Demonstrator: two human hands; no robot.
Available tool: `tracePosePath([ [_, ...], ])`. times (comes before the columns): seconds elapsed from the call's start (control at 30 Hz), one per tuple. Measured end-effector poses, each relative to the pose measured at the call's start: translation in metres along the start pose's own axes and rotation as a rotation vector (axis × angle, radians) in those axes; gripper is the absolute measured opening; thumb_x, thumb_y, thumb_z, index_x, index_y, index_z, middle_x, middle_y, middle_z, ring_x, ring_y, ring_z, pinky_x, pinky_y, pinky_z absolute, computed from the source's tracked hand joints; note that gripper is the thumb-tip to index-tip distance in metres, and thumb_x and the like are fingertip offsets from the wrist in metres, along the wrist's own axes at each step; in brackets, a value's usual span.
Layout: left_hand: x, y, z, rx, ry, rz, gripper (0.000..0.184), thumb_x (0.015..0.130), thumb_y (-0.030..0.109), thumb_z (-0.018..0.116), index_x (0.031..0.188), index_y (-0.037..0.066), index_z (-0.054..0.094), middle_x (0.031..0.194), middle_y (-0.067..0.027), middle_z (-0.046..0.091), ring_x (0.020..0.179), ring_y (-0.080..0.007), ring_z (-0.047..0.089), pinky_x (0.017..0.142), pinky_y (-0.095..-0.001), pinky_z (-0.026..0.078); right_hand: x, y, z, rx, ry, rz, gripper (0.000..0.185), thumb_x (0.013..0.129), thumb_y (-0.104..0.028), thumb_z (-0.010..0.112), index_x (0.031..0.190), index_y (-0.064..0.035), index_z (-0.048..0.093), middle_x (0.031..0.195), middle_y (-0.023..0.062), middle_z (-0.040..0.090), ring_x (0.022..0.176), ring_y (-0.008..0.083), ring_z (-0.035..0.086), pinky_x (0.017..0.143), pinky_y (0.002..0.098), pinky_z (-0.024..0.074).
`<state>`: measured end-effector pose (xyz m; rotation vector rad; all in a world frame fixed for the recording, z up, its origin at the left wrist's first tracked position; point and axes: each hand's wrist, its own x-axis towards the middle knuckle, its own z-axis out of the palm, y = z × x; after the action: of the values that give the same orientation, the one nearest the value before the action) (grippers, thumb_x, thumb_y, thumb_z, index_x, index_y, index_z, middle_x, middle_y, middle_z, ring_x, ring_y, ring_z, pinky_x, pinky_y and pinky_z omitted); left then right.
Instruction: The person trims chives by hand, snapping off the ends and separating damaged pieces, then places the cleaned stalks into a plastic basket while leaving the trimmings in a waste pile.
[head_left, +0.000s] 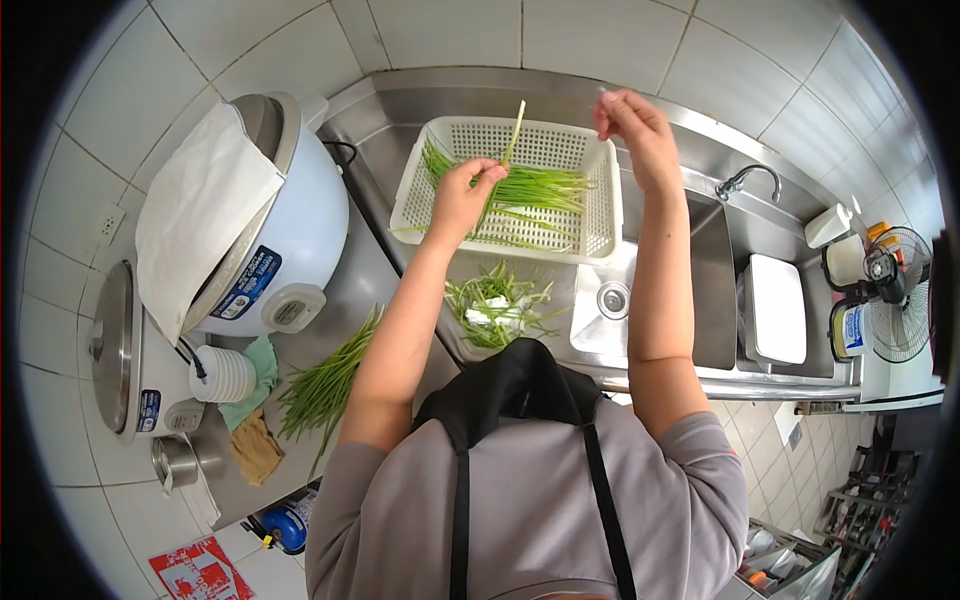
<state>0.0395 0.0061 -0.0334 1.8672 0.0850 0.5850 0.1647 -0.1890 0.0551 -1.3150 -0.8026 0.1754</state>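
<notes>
My left hand (466, 198) is closed around a green onion stalk (516, 135), whose pale end points up above the basket. My right hand (638, 130) is raised beyond the basket's right rim, its fingertips pinched together; whatever they may hold is too small to make out. Below my left hand, a white perforated plastic basket (605, 215) carries a layer of long green onions (545, 190). A loose heap of green onion trimmings (495, 312) lies on the steel in front of the basket, with something white among it. On the counter at left rests another bunch of green onions (330, 385).
A large rice cooker (325, 215) draped with a white cloth (200, 205) stands left, near a second cooker (118, 350) and stacked white cups (222, 373). To the right are the sink (705, 290), a faucet (748, 184), a white container (775, 308) and a fan (897, 290).
</notes>
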Motion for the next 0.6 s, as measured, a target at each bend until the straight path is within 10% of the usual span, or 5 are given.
tracePosePath([
  [0.37, 0.011, -0.001, -0.005, -0.206, 0.172, 0.014, 0.016, 0.084, 0.016, 0.061, 0.088, 0.001, 0.06, 0.081, -0.0027, 0.063, 0.078, -0.0086, 0.056, 0.074, -0.0229, 0.043, -0.058, 0.067, 0.071, -0.577, -0.857, 0.266, 0.018, 0.069, -0.019, 0.069, 0.081, -0.0056, 0.068, 0.073, 0.0103, 0.066, 0.068, 0.0218, 0.062, 0.065, 0.0327, 0.047],
  [0.6, 0.008, -0.005, -0.008, -0.197, 0.139, 0.053, 0.014, 0.08, 0.012, 0.065, 0.083, 0.001, 0.058, 0.078, -0.002, 0.061, 0.077, -0.008, 0.054, 0.072, -0.0221, 0.043, -0.035, 0.049, 0.079, -0.526, -0.275, 0.147, 0.019, 0.074, -0.017, 0.065, 0.087, -0.0029, 0.066, 0.078, 0.0084, 0.064, 0.072, 0.018, 0.058, 0.066, 0.0305, 0.0461],
])
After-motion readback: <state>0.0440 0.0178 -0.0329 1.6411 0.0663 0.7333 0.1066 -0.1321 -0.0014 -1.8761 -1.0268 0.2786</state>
